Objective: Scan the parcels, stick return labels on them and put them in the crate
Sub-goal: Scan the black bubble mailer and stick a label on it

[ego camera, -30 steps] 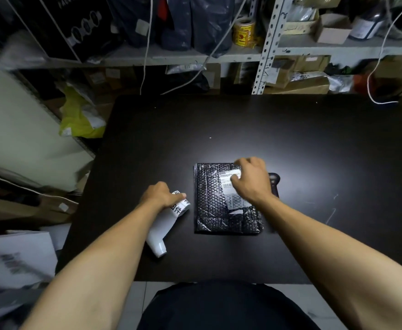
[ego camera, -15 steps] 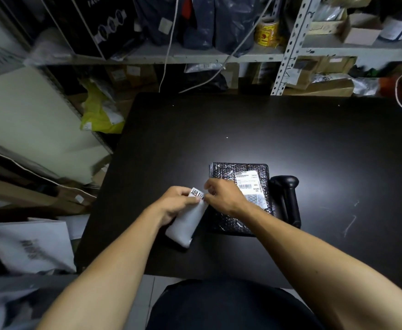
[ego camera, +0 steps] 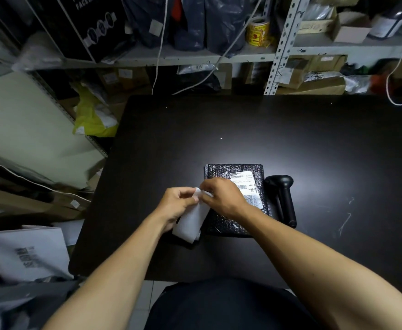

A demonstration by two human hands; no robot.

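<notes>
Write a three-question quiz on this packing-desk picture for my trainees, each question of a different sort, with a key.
1. True or false: the scanner lies on the table, right of the black parcel.
2. What do both hands work on? A) label roll B) scanner C) tape
3. Fill in: the parcel already bears a white shipping ____.

Key
1. True.
2. A: the left hand holds the label roll; the right hand pinches its top end.
3. label.

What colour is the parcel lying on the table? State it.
Black, with a bubbled texture and a white shipping label: the parcel, head view.
</notes>
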